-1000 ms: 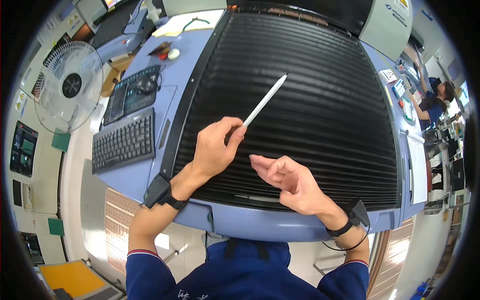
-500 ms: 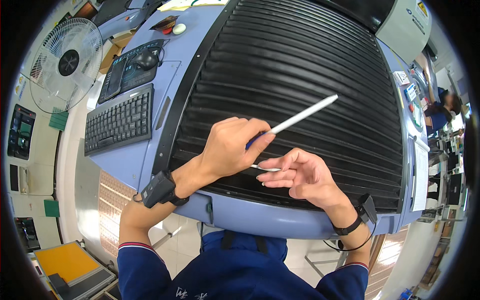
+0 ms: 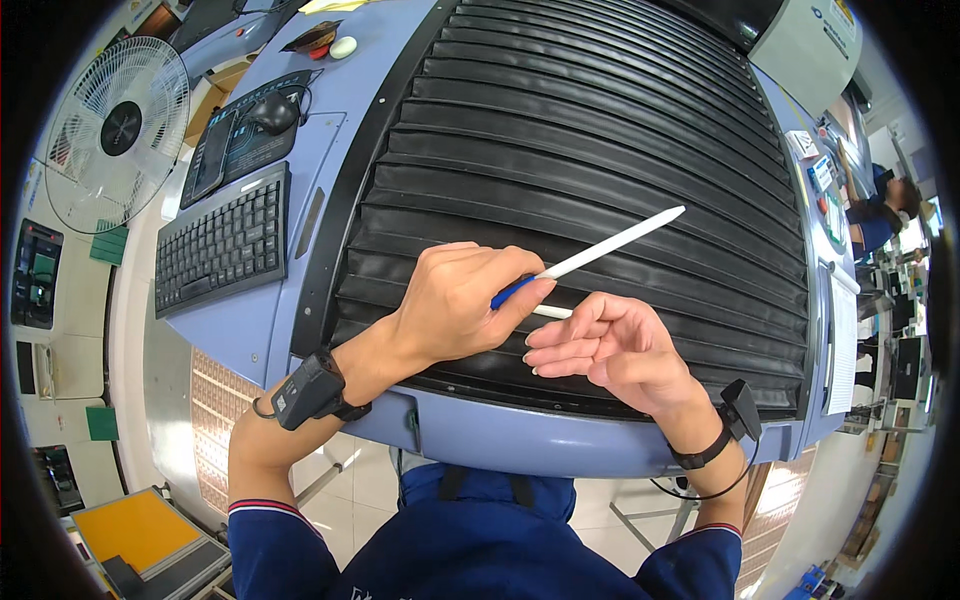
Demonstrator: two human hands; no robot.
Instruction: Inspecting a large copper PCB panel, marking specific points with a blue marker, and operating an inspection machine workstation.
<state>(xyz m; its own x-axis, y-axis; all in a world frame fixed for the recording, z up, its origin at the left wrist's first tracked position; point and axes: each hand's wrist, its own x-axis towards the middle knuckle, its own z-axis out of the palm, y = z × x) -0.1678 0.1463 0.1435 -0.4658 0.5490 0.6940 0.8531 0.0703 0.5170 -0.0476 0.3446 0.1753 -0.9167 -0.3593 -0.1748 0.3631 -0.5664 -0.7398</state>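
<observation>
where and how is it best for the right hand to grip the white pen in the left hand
The pen is probably best gripped midway along its white shaft, coming from the right. The left hand pinches it near its blue part, while that slim, straight length slants rightward, uncovered.

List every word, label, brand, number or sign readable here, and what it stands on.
Nothing legible to quote.
White pen-shaped tool: no visible lettering.
Keyboard: key legends, too small.
Mouse pad: blue markings, too small.
Grey housing: lettering and yellow sign, too small.
Navy shirt: white lettering, cut off at lower edge.
</observation>
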